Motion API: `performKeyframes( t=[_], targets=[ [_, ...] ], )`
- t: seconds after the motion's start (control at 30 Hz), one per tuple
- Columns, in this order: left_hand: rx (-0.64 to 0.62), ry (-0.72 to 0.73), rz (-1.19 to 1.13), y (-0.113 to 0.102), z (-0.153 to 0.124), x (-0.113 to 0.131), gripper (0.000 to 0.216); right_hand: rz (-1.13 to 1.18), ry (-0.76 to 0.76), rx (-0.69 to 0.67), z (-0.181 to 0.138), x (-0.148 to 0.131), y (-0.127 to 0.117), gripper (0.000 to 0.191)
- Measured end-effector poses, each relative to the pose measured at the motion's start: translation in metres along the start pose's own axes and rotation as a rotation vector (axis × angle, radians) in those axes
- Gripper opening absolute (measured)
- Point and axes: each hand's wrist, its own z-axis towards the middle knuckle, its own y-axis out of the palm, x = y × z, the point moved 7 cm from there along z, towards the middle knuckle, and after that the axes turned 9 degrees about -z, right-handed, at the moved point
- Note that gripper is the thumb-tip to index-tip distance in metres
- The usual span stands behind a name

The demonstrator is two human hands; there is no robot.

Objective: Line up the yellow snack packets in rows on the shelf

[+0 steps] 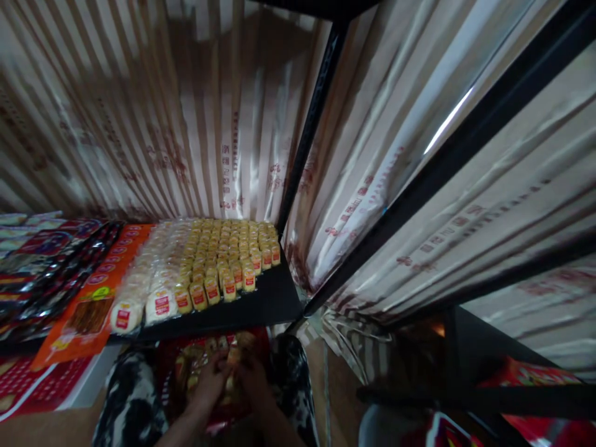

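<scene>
A tan pack point(234, 356) sits between the left hand point(216, 371) and the right hand point(250, 374), touching the fingers of both; its print, and how firmly it is gripped, are too dim and blurred to tell. Below the hands lies the box point(265, 339), dark red and open at the top, reaching past them on either side. Small yellowish packs point(187, 365) lie loosely in it, some left of the left hand, others just beyond its fingers, and more between the two wrists. A larger tan piece point(244, 339) lies just beyond the right hand's fingers, its outline blurred.
</scene>
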Motion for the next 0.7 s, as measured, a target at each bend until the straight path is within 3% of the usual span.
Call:
performKeyframes(
  t=[0.13,0.37,0.53,0.7],
  targets=[
    [0.009,0.113,-0.047,0.009,-0.010,0.037,0.036,-0.163,-0.166,0.009,-0.012,-0.043,-0.020,0.029],
    [0.033,0.285,-0.204,0.034,-0.005,0.085,0.030,-0.150,-0.364,-0.033,-0.014,-0.096,-0.037,0.030],
    [0.061,0.403,-0.230,0.050,0.002,0.116,0.033,-0.153,-0.430,0.071,0.010,-0.119,-0.057,0.032],
    [0.207,0.600,0.009,0.053,0.004,0.144,0.037,-0.179,-0.472,0.199,0.049,-0.132,-0.079,0.035]
  ],
)
